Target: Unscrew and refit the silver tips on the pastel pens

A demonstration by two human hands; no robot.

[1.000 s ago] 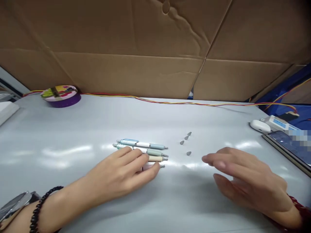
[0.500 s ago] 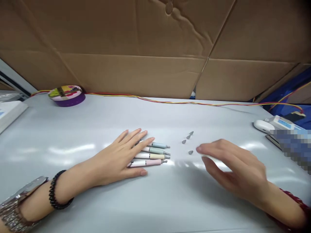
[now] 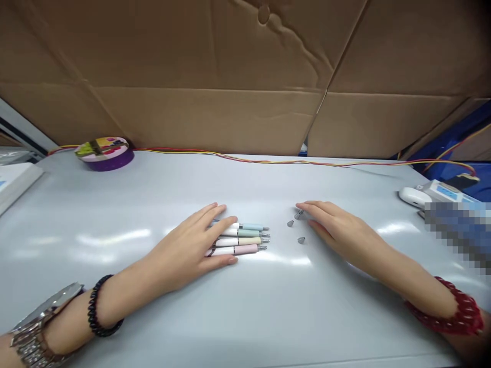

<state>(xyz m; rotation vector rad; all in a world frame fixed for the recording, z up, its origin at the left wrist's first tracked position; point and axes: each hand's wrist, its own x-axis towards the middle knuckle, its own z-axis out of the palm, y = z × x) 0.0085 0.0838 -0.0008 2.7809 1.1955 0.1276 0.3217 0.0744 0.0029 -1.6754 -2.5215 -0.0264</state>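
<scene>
Several pastel pens (image 3: pixel 245 238) lie side by side in a row on the white table (image 3: pixel 153 204), metal tips to the right. My left hand (image 3: pixel 192 248) rests flat over their left ends, fingers stretched out. To the right lie three small grey cone-shaped pen tips (image 3: pixel 301 239). My right hand (image 3: pixel 337 230) lies flat on the table with fingers extended; its fingertips touch the farthest cone (image 3: pixel 298 215). Neither hand grips anything.
A round purple tin (image 3: pixel 104 152) sits at the back left, and a red-yellow cable (image 3: pixel 268 161) runs along the back edge. Cardboard sheets (image 3: pixel 230 76) wall off the rear. White devices (image 3: pixel 425 195) and a blurred patch lie at the right edge; a white box (image 3: pixel 13 179) at the left.
My left hand shifted from the pen row's near side onto the pens' left ends, squaring them up. My right hand dropped flat and slid forward left to the far cone.
</scene>
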